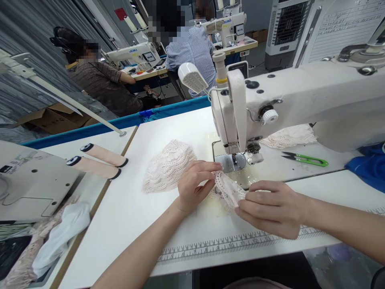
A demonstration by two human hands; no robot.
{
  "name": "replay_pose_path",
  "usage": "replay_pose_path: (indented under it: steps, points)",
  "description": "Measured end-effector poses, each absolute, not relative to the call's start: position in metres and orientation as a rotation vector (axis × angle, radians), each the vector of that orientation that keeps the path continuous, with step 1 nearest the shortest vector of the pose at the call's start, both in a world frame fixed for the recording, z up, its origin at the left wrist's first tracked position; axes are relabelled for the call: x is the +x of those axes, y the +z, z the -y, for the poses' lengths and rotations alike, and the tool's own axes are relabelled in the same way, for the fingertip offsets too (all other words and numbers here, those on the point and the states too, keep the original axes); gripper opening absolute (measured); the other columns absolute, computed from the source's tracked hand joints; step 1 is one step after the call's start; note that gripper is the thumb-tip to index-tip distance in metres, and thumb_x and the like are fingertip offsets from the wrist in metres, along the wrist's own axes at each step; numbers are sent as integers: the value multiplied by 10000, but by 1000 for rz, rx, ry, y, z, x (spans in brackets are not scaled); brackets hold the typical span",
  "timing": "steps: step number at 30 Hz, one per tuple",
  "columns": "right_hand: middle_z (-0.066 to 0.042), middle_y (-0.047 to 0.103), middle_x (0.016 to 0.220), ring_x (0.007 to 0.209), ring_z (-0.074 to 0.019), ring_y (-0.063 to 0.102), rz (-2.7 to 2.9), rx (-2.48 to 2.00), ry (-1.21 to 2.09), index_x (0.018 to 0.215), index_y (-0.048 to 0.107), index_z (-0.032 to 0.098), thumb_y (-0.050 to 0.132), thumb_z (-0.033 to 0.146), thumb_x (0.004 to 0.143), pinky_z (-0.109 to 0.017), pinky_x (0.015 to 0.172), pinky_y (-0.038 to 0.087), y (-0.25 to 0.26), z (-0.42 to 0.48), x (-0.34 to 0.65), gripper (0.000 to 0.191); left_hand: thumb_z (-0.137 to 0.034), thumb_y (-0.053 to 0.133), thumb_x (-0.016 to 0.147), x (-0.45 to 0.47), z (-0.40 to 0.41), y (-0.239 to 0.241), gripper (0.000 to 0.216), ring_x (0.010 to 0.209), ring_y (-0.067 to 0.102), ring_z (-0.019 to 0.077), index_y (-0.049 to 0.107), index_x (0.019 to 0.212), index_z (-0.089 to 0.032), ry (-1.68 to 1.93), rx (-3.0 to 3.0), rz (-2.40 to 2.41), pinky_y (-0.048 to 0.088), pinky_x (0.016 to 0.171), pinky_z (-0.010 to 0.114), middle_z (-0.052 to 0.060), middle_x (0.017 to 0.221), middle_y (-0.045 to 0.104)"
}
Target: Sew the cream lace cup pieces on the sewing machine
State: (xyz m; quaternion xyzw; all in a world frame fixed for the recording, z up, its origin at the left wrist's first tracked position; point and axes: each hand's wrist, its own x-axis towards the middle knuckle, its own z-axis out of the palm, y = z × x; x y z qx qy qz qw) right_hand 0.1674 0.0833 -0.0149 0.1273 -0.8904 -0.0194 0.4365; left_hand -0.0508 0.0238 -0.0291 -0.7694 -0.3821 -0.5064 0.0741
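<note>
A strip of pale pink lace (227, 188) lies on the white table just in front of the sewing machine's needle plate (231, 161). My left hand (194, 182) pinches its near-left end, fingers curled on it. My right hand (272, 208) grips the lace's right end with closed fingers. The white sewing machine (288, 100) stands right behind both hands. A heap of the same pink lace (168, 166) sits to the left of my left hand.
Green thread snips (305, 159) lie right of the needle, near more lace (288, 136) and blue cloth (368, 164). Two thread cones (99, 160) lie at the left. A ruler strip (228, 245) runs along the table's front edge. Two people sit at machines behind.
</note>
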Motion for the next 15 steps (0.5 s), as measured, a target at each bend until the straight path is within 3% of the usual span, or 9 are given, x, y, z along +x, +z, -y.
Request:
replay_pose_path:
  steps: [4, 7, 10, 15]
  points:
    - [14, 710, 760, 692, -106, 629, 2180, 291, -117, 784, 693, 177, 549, 96, 861, -259, 653, 553, -16, -86, 168, 183, 26, 548, 788, -50, -24, -29, 234, 937, 685, 183, 522, 862, -194, -1531, -2333, 1169, 571, 750, 366, 34, 970, 716]
    - [5, 701, 759, 696, -113, 634, 2172, 221, -85, 913, 692, 168, 609, 107, 840, -252, 618, 542, -21, -92, 169, 126, 1, 542, 812, -46, -22, -28, 219, 959, 677, 186, 527, 898, -200, -1644, -2386, 1294, 576, 808, 391, 21, 915, 712]
    - [-19, 693, 771, 693, -127, 629, 2138, 48, -7, 1021, 667, 157, 634, 82, 817, -259, 598, 529, -27, -98, 169, 220, -72, 566, 846, -43, -19, -21, 205, 867, 683, 157, 557, 1013, -190, -1760, -2375, 1530, 598, 736, 316, 40, 899, 681]
    - [-27, 682, 740, 652, -117, 624, 2112, -158, 350, 943, 678, 177, 604, 96, 846, -234, 566, 506, -24, -92, 166, 147, -122, 588, 864, -46, -15, 10, 108, 688, 651, 96, 624, 938, -193, -1610, -2389, 1616, 560, 577, 198, 8, 799, 685]
